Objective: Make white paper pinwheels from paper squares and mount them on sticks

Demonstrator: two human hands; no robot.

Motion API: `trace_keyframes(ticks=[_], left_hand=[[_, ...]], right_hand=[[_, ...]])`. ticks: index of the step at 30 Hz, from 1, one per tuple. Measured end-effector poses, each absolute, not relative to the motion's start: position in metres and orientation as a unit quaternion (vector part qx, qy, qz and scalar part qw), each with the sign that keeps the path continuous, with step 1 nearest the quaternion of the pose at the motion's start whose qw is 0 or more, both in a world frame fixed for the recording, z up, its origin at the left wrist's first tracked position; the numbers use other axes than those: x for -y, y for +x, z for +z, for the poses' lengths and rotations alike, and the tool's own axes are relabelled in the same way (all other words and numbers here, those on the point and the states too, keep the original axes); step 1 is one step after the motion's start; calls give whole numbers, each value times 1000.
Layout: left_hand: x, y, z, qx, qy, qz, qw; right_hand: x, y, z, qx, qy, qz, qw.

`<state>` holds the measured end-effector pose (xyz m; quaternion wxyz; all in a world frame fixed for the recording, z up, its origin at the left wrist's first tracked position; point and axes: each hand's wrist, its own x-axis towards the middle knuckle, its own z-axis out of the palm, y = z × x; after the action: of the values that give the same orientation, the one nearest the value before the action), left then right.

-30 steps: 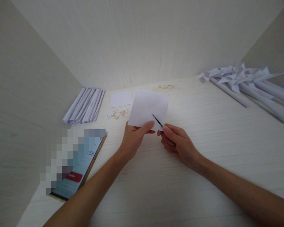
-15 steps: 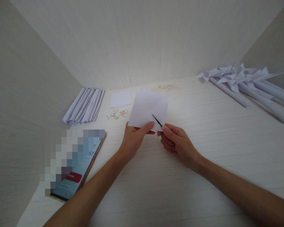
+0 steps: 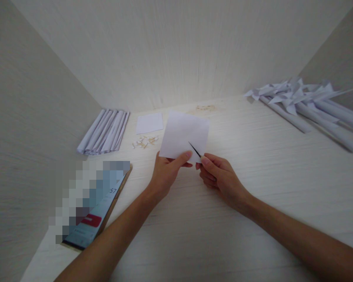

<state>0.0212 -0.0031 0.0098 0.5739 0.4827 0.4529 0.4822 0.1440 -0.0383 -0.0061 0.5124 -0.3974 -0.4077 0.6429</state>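
Observation:
A white square sheet of paper point(image 3: 184, 133) is held up over the pale wooden table point(image 3: 253, 176) in the middle of the view. My left hand point(image 3: 166, 174) pinches its near edge between thumb and fingers. My right hand point(image 3: 219, 178) pinches the near right corner of the same sheet. A thin dark slit or narrow blade point(image 3: 194, 149) runs diagonally in from that corner, just beyond my right fingertips; which of the two it is I cannot tell.
A bundle of rolled white paper sticks point(image 3: 104, 131) lies at the back left, with a second white square point(image 3: 149, 123) and small wooden bits point(image 3: 144, 141) beside it. Finished paper pinwheels on sticks point(image 3: 306, 103) lie back right. A phone point(image 3: 95, 207) rests at the left.

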Motion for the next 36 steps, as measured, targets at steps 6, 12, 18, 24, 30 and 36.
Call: trace_keyframes(ticks=[6, 12, 18, 24, 30, 36], left_hand=[[2, 22, 9, -446, 473, 491, 580], [2, 23, 10, -421, 465, 508, 591], [4, 21, 10, -424, 432, 551, 575], [3, 7, 12, -436, 374, 603, 554], [1, -4, 3, -443, 380, 606, 541], [-1, -10, -3, -440, 406, 585, 547]], right_hand=[[38, 143, -7, 409, -398, 643, 511], [38, 143, -6, 421, -401, 636, 508], [40, 142, -4, 470, -419, 609, 482], [41, 142, -6, 541, -431, 563, 452], [43, 141, -5, 493, -419, 574, 501], [34, 146, -8, 419, -475, 520, 573]])
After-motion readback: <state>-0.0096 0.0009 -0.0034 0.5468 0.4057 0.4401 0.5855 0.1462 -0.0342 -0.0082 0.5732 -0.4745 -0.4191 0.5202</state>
